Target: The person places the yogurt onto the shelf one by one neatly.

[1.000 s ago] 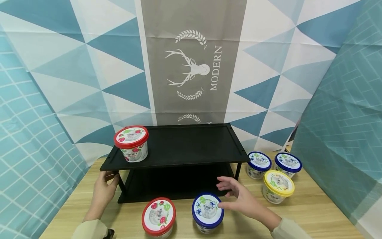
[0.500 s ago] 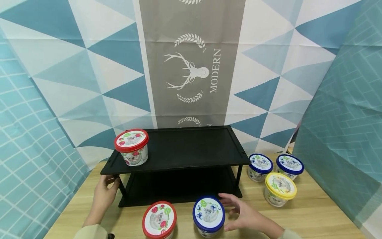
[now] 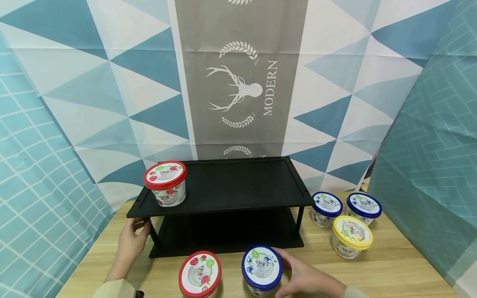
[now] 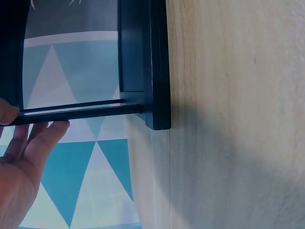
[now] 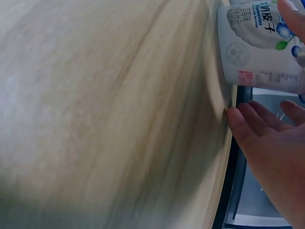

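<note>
A black two-tier shelf (image 3: 231,186) stands on the table. My left hand (image 3: 131,240) pinches its front left post (image 4: 81,113), thumb on one side and fingertips on the other. A blue-lidded blueberry tub (image 3: 261,268) is upright in front of the shelf. Around its right side sits my right hand (image 3: 303,275). In the right wrist view the thumb overlaps the tub, while the relaxed fingers (image 5: 245,126) stay a little apart from its wall. To the left of this tub is a red-lidded strawberry tub (image 3: 200,274). Another red-lidded tub (image 3: 166,183) rests on the top tier's left end.
Two blue-lidded tubs (image 3: 326,207) (image 3: 364,207) and a yellow-lidded tub (image 3: 352,236) are grouped right of the shelf. Patterned cloth (image 3: 238,82) hangs behind, and tiled-print cloths (image 3: 37,174) flank both sides of the wooden table (image 3: 391,269).
My right hand has come down from above and behind the blue-lidded tub to its right side. My left hand stays at the post. The view has tilted slightly.
</note>
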Tool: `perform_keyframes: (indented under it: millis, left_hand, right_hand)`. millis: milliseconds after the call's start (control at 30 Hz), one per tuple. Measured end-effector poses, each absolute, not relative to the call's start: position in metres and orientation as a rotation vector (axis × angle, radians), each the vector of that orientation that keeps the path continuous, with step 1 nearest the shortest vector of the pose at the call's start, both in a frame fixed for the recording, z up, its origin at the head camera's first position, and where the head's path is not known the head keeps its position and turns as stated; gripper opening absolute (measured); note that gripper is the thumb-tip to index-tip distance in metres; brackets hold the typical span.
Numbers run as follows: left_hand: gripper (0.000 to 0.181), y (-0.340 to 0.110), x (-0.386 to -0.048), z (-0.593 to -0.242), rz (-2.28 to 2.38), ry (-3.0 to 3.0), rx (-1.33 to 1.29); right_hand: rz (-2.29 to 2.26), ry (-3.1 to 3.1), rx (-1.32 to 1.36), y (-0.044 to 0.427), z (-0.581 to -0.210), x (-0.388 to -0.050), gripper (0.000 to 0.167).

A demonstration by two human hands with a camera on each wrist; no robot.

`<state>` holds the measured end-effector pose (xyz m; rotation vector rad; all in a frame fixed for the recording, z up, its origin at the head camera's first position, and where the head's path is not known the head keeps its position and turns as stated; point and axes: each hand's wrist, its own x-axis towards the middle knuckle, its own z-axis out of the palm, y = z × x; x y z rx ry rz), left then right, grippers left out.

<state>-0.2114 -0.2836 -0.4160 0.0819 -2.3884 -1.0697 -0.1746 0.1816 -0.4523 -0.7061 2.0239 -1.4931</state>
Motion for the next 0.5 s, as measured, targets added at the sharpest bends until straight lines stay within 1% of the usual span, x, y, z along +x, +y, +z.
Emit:
perform_keyframes:
  millis: [500]
  left_hand:
    - [0.031, -0.283, -0.211, -0.415, -1.104, -2.381, 0.075]
  right_hand:
    - [-1.514, 2.05, -0.678, 0.17, -0.458, -0.176, 0.09]
